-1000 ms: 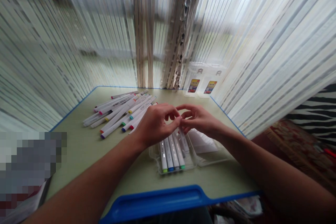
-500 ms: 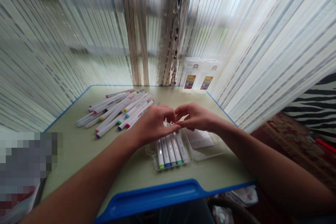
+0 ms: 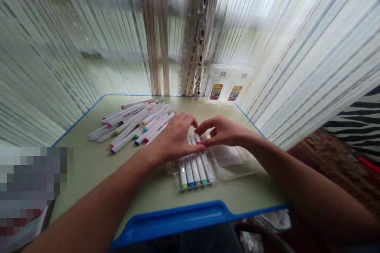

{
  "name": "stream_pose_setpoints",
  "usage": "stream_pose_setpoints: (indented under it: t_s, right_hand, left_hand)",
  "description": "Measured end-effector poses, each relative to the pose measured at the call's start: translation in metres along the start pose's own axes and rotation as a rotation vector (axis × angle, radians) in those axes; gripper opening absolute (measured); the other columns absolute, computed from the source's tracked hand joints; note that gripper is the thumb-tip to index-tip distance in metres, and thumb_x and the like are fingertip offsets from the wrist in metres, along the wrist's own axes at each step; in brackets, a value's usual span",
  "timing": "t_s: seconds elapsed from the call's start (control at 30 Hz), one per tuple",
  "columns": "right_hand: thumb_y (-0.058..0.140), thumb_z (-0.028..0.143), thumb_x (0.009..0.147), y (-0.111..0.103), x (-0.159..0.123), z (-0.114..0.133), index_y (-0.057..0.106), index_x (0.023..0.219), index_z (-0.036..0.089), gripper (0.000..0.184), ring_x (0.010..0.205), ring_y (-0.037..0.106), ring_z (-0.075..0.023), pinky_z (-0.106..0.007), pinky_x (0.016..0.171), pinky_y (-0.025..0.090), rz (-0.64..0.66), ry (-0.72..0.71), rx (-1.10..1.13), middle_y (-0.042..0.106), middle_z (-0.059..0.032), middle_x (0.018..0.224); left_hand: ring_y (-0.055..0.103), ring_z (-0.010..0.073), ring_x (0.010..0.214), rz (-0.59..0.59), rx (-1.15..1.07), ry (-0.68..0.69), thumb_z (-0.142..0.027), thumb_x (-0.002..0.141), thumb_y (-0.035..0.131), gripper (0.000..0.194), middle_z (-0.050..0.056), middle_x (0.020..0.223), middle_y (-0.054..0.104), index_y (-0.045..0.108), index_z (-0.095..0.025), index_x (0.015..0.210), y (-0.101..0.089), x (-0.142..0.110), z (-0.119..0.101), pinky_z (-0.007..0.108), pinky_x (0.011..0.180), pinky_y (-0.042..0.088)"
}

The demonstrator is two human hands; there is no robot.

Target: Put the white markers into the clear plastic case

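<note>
Several white markers (image 3: 194,170) lie side by side in a clear plastic case (image 3: 179,188), their lime, blue, grey and green ends toward me. Over the far end of this row, my right hand (image 3: 224,131) pinches a marker with a red band (image 3: 198,138) between thumb and fingers. Much of that marker is hidden. My left hand (image 3: 175,136) arches over the case from the left, thumb stretched across the markers and apart from the curled fingers. Nothing shows in its grasp. To the right, the clear lid (image 3: 237,176) lies open with a white sheet (image 3: 227,155) in it.
A loose pile of white markers (image 3: 133,122) with coloured ends lies left of my hands. Two clear labelled cases (image 3: 227,83) stand at the table's far right corner, by the string curtain (image 3: 118,27). A blue trough (image 3: 181,219) edges the table's near side.
The rightmost marker in the case's front row has settled flat beside the others. My thumbs and fingers have spread apart, revealing the red-banded marker. The view has shifted slightly.
</note>
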State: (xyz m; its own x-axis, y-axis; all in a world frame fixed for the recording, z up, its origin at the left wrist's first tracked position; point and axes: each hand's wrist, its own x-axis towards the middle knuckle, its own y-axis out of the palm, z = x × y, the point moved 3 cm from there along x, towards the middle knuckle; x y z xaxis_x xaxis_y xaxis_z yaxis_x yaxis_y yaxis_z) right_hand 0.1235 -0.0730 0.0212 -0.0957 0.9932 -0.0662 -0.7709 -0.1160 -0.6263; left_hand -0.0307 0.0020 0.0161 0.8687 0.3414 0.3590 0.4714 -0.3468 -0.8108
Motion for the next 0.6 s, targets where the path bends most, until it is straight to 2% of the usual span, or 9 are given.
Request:
stream_pose_setpoints:
  t_s: [0.17,0.37,0.6]
  right_hand:
    - [0.080,0.038,0.064,-0.002,-0.004,0.001,0.071,0.105,0.012,0.049,0.056,0.053,-0.0102,-0.023,0.051,0.039,0.036,-0.059,-0.103,0.068,-0.0034,0.077]
    - [0.081,0.041,0.064,-0.003,-0.002,-0.002,0.071,0.106,0.014,0.051,0.056,0.051,-0.0082,-0.024,0.053,0.041,0.023,-0.146,-0.222,0.065,-0.0061,0.094]
    - [0.081,0.046,0.063,-0.003,-0.002,0.001,0.072,0.109,0.015,0.057,0.064,0.049,-0.0109,-0.026,0.060,0.042,0.024,-0.151,-0.337,0.057,-0.0052,0.092]
  left_hand:
    - [0.051,0.0291,0.099,0.038,-0.013,0.007,-0.054,0.065,0.073,0.053,0.011,0.103,0.057,0.057,-0.017,0.099,0.002,-0.001,-0.003,0.041,0.086,0.041]
    - [0.048,0.0315,0.107,0.050,-0.031,-0.026,-0.057,0.061,0.075,0.066,0.013,0.116,0.052,0.056,-0.018,0.111,0.004,-0.003,-0.007,0.045,0.094,0.039]
    - [0.047,0.0333,0.108,0.088,-0.004,-0.054,-0.060,0.057,0.076,0.077,0.013,0.119,0.048,0.053,-0.018,0.117,0.003,-0.002,-0.010,0.048,0.094,0.040]
